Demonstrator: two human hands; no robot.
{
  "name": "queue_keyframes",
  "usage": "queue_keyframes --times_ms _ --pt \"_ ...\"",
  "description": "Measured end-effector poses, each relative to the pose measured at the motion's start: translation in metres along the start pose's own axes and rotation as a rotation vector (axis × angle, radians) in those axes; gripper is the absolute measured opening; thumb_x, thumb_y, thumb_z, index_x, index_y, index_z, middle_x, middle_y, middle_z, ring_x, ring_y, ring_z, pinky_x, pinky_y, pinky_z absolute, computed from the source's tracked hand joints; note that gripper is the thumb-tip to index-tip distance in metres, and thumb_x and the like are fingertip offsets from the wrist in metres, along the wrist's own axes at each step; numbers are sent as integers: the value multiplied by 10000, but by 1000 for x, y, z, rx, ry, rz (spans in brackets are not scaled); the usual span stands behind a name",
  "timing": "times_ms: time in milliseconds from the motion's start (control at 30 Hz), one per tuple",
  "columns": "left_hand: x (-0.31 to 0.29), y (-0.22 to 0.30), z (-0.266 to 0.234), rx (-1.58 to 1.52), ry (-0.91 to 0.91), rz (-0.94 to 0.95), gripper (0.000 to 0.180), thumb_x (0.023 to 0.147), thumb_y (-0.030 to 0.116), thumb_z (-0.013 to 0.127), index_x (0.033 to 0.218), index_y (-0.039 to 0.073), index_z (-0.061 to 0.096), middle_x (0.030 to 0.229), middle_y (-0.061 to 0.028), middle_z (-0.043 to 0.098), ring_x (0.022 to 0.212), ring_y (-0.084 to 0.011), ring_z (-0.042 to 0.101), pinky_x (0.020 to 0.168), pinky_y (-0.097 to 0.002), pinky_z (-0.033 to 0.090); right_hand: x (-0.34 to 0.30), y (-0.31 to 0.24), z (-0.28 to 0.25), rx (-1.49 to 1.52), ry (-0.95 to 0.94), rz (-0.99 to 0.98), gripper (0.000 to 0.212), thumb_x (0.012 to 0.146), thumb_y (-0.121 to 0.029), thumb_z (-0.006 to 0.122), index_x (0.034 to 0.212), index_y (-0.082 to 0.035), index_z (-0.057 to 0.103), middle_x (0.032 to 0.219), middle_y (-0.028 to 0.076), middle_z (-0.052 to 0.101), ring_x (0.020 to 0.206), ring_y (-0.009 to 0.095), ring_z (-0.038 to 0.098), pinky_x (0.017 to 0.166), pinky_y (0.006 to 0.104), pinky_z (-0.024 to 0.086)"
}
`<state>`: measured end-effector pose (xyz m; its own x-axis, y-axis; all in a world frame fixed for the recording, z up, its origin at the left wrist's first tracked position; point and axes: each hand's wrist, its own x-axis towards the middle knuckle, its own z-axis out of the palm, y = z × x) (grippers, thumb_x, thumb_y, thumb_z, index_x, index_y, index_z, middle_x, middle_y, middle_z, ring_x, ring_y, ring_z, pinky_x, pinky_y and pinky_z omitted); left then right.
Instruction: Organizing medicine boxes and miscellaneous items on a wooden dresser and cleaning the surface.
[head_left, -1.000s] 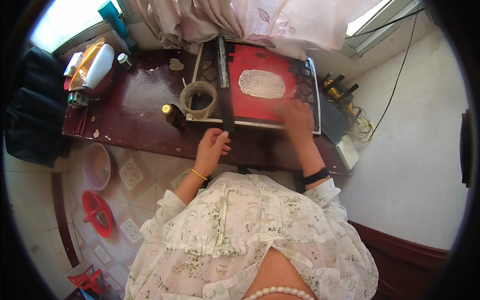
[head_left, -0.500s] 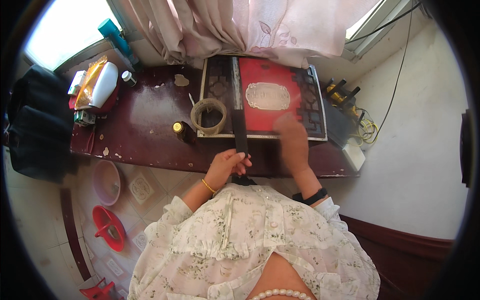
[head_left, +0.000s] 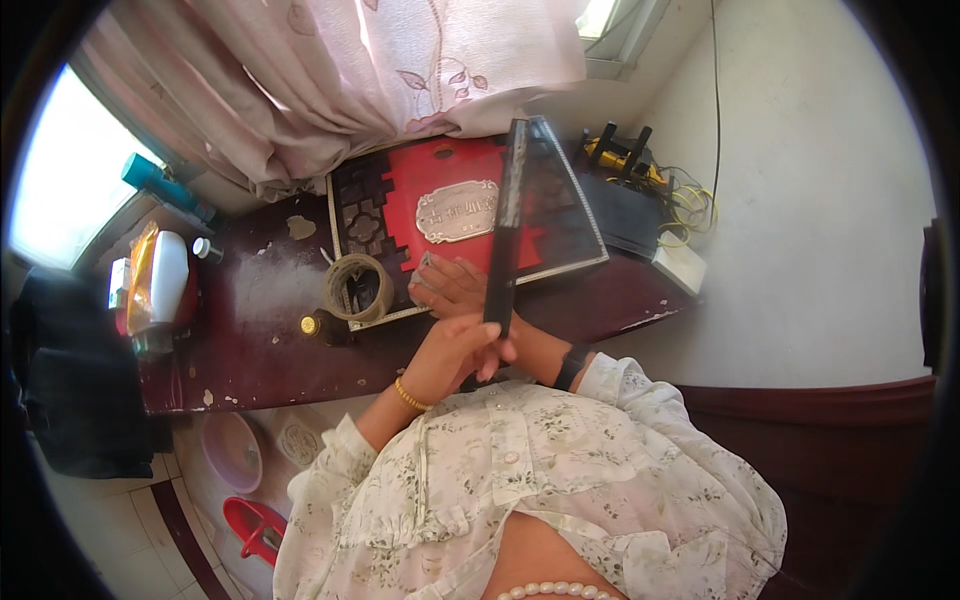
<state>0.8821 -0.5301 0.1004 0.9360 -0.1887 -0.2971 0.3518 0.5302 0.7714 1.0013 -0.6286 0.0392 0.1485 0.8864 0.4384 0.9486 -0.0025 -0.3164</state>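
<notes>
While the left hand (head_left: 458, 342) grips the bottom end of a long black stick (head_left: 505, 235), the stick points up over a flat red and black box (head_left: 410, 172). The right arm crosses behind the left hand. The right hand (head_left: 455, 285) is at the box's near edge with its fingers stretched out. Something small and gray (head_left: 421, 279) shows by its fingertips, but I cannot tell if they hold it. The box lies on the dark red tabletop (head_left: 250, 335). A roll of tape (head_left: 335, 290) sits at the box's near left corner, beside a little bottle (head_left: 328, 327).
</notes>
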Motion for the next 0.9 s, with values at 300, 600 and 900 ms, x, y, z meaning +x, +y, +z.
queue_keyframes --times_ms 300,600,900 --pt "129 -19 25 -112 78 -136 413 1029 385 510 1165 3 587 1032 -113 697 647 -113 599 569 -225 488 -6 9 32 -215 102 -14 545 888 -256 572 1416 -150 487 1526 114 411 1459 288 332 1166 488 294" --pt "119 -8 55 313 -76 -230 443 1055 357 445 1111 -40 635 954 -149 721 592 -150 650 558 -232 526 0 6 22 -128 233 -28 431 876 -215 576 1299 -132 582 1392 90 536 1364 301 460 1103 479 356" --pt "-34 -21 -27 441 734 649 241 1046 128 491 1193 2 635 936 -43 690 718 -63 592 666 -198 496 3 1 7 -163 124 36 540 787 -212 703 1313 -171 593 1385 64 539 1356 254 454 1112 449 352"
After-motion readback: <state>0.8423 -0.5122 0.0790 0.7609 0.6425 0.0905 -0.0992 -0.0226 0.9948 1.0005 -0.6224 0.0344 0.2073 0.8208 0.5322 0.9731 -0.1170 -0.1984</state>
